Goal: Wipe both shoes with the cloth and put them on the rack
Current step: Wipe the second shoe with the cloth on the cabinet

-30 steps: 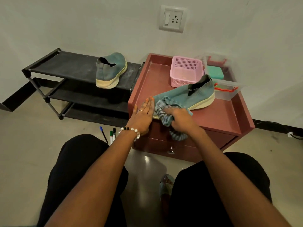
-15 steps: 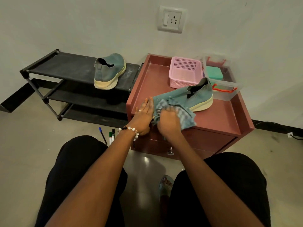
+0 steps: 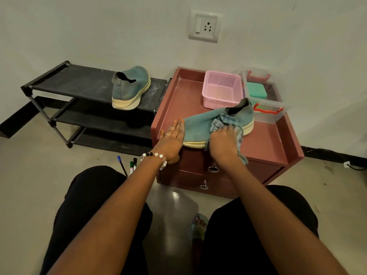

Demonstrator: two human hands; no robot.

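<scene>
A teal knit shoe with a cream sole lies on top of the maroon cabinet, toe pointing left. My left hand rests flat with straight fingers against its toe. My right hand presses a blue-grey cloth onto the middle of the shoe, fingers curled over the cloth. The second teal shoe stands on the top shelf of the black rack to the left.
A pink basket and a clear plastic box with red handles sit at the back of the cabinet top. Pens lie on the floor by the cabinet. My knees frame the bottom of the view.
My right hand has slid the cloth from the toe end rightward to the middle of the shoe. The left hand stays against the toe.
</scene>
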